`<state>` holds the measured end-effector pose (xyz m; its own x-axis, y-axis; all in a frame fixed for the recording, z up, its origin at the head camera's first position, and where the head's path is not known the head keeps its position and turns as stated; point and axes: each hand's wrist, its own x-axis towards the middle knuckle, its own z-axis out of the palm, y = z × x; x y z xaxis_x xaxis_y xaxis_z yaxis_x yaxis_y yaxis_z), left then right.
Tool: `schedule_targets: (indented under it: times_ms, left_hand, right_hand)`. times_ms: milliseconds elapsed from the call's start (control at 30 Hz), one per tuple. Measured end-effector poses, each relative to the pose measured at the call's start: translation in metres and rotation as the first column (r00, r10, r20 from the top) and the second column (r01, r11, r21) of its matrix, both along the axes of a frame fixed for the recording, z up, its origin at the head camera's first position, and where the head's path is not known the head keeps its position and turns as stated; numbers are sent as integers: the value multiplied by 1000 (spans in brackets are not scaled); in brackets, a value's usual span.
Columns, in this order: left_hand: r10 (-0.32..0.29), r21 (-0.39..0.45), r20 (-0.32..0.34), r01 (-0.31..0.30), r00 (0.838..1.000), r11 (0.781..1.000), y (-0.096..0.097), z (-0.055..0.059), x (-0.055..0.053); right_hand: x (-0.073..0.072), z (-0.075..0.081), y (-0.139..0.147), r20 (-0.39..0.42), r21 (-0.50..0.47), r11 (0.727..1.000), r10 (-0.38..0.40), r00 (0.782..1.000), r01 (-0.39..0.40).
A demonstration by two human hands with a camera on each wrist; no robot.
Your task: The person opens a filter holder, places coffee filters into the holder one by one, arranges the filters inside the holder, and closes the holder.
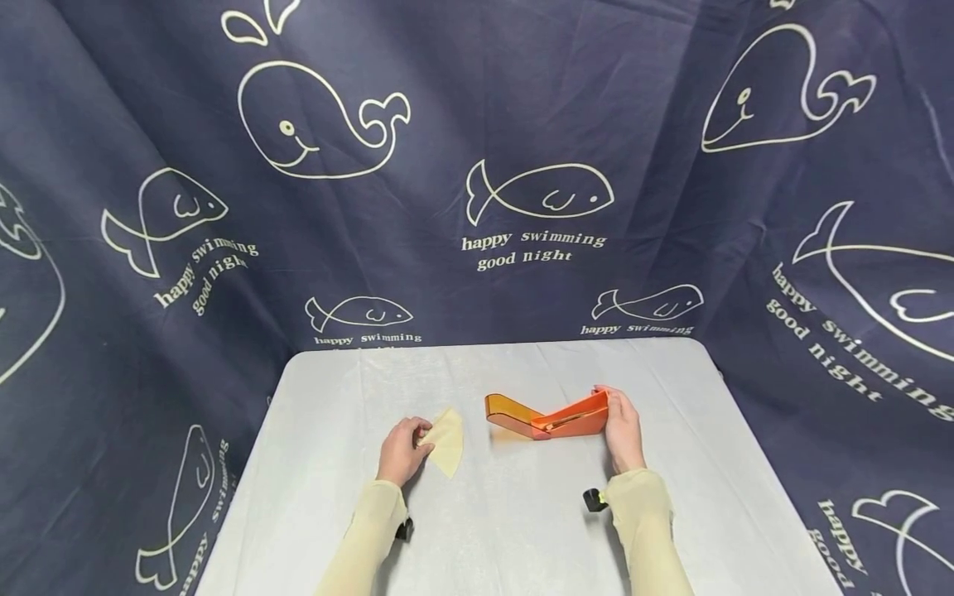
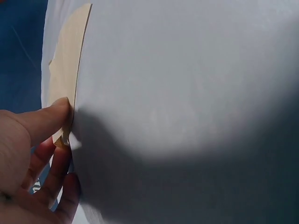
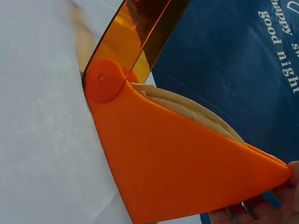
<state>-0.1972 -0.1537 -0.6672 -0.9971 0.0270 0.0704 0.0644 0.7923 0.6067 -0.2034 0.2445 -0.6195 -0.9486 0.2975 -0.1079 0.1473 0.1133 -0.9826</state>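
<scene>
My left hand pinches a cream paper coffee filter by one corner, with the thumb on the near face and fingers behind. In the left wrist view the filter appears nearly edge-on, close over the white tabletop. Across from it, my right hand grips the end of an orange coffee filter holder. The holder's clear amber lid is swung open on its hinge and points toward the left hand. In the right wrist view several more filters stick up from inside the holder.
A white cloth covers the table, which has rounded far corners. Dark blue curtains with whale and fish prints hang close behind and along both sides. A small black device sits at the right wrist.
</scene>
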Motion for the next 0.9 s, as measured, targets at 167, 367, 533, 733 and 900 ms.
schedule_targets:
  times_ms: [167, 367, 533, 733, 900]
  left_hand:
    - [-4, 0, -26, 4, 1000, 1000, 1, 0, 2]
    - [12, 58, -79, -7, 997, 998, 1, -1, 4]
    - [40, 126, -99, -27, 994, 992, -1, -1, 1]
    - [53, 155, -67, -42, 996, 987, -8, -3, 6]
    - [40, 229, -70, -23, 997, 973, -10, 4, 8]
  right_hand:
    - [-1, -1, -2, 6, 28, 1000, -9, 1000, 8]
    - [-1, -1, -2, 37, 83, 997, -6, 999, 3]
    - [-1, 0, -1, 24, 104, 995, 10, 1000, -13]
    - [-2, -2, -1, 32, 106, 994, 11, 999, -15]
    - [0, -2, -1, 39, 105, 994, 9, 999, -13]
